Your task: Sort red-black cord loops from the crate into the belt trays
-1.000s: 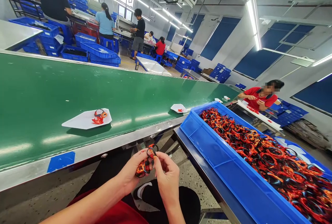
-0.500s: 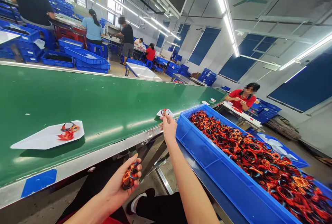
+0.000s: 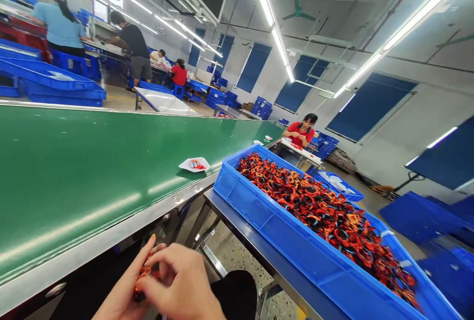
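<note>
Low in front of me, my left hand (image 3: 124, 285) is closed around several red, orange and black ring-shaped plastic parts (image 3: 145, 271), mostly covered by fingers. My right hand (image 3: 183, 280) lies over the left, its fingers bent and pinching at those parts; how many it grips is hidden. On the green conveyor belt (image 3: 81, 157), beyond both hands, a white card tray (image 3: 184, 165) carries a similar ring-shaped part and a red piece. To the right, a long blue crate (image 3: 266, 216) is heaped with the same kind of red-and-black parts (image 3: 307, 194).
A metal rail (image 3: 122, 238) edges the belt between it and me. The crate rests on a metal-framed table (image 3: 237, 233). Farther along the belt, a person in red (image 3: 301, 132) works at a small table. Stacked blue crates (image 3: 62, 88) and other people are beyond the belt.
My right hand has left the white tray on the belt and come down onto the parts in my left hand. The view has turned right, and the nearer white tray is out of sight.
</note>
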The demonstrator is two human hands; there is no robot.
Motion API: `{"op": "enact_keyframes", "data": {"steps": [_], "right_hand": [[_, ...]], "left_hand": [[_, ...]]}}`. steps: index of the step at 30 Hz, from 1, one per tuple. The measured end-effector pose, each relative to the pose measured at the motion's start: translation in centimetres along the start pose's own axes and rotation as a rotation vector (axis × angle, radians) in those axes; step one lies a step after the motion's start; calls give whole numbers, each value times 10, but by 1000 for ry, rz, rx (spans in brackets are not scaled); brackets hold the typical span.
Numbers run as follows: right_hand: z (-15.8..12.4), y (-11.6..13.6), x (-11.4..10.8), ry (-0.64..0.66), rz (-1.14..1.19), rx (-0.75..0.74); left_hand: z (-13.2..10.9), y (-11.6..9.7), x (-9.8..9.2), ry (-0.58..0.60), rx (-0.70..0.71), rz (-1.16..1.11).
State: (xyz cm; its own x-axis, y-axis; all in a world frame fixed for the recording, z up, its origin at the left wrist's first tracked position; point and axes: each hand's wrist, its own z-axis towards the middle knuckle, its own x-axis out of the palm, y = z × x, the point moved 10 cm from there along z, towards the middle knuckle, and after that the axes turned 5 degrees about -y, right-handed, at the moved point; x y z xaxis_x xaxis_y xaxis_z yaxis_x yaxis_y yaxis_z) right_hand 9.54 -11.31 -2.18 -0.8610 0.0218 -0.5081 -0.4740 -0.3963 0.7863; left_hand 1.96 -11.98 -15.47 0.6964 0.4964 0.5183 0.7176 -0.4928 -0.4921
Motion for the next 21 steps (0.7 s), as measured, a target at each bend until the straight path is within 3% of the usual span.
{"op": "enact_keyframes", "data": {"steps": [6,11,14,16,21], "right_hand": [[-19,-7,1,-9,-247,-27],[-22,-6,3,57,-206,-83],[-23,-5,-6,-18,-88,-68],[-23,-13,-15,-116,41,1],[-27,-63,-15,-248,563,417]], "left_hand": [[-9,3,9,-3,-15,45],[-7,-1,3,-51,-17,20],[-9,-1,-1,-81,-22,20],[-11,2,-1,-63,-30,39],[-20,14,11,57,-73,186]]}}
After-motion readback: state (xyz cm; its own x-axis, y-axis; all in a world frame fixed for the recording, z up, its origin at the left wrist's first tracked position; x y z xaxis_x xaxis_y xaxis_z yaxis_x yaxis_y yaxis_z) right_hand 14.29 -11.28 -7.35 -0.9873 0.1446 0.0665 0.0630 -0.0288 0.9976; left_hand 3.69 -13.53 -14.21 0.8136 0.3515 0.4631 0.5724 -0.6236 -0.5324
